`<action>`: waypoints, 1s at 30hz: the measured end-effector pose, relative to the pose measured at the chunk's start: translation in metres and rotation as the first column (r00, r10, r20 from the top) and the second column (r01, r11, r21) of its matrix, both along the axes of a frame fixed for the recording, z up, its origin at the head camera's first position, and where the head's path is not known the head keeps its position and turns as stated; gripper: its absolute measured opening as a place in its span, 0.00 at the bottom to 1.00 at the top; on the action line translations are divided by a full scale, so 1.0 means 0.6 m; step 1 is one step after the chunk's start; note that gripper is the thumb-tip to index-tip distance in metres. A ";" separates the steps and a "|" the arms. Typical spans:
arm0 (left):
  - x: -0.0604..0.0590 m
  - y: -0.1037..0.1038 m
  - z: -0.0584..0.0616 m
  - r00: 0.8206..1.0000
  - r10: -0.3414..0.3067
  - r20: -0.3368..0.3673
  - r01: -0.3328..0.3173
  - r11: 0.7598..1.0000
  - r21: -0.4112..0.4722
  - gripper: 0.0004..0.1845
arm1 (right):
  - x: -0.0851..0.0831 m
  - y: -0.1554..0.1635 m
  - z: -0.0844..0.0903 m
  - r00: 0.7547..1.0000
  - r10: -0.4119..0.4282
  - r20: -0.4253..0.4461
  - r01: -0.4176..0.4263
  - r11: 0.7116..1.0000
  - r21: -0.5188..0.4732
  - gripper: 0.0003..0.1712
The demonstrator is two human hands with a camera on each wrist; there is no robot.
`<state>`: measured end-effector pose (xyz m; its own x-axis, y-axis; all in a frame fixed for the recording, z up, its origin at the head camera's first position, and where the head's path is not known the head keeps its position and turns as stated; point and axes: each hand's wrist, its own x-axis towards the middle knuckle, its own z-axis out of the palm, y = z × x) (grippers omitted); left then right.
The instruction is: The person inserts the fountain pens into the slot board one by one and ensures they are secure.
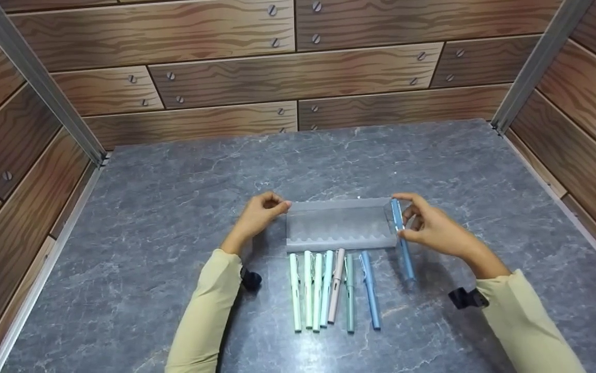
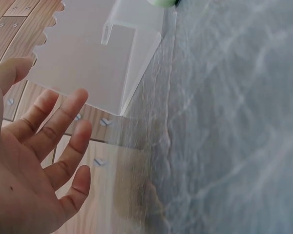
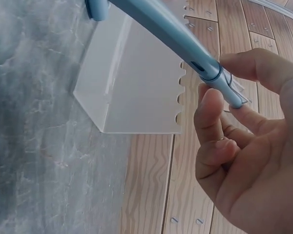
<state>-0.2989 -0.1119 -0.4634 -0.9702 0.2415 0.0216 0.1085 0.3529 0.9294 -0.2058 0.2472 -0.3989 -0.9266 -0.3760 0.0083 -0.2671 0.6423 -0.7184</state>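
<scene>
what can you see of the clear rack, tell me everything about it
The rack is see-through, slightly frosted, and looks like thin plastic folded into angled panels, with rounded notches cut in a row. It stands on the table, long side across, behind the loose pens. The left hand has its thumb at one back corner; the right hand holds a blue pen by its other end. Whether that pen touches it is unclear.
</scene>
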 end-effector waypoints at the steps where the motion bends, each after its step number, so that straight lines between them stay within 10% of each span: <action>1: 0.000 0.000 0.000 1.000 -0.001 0.001 0.001 1.000 0.006 0.12 | -0.002 0.000 0.001 1.000 -0.003 -0.002 0.003 1.000 -0.010 0.41; 30: -0.005 0.000 0.000 0.998 -0.064 0.028 0.062 0.994 0.087 0.07 | -0.046 0.004 0.001 0.991 -0.107 -0.082 0.099 0.990 -0.104 0.42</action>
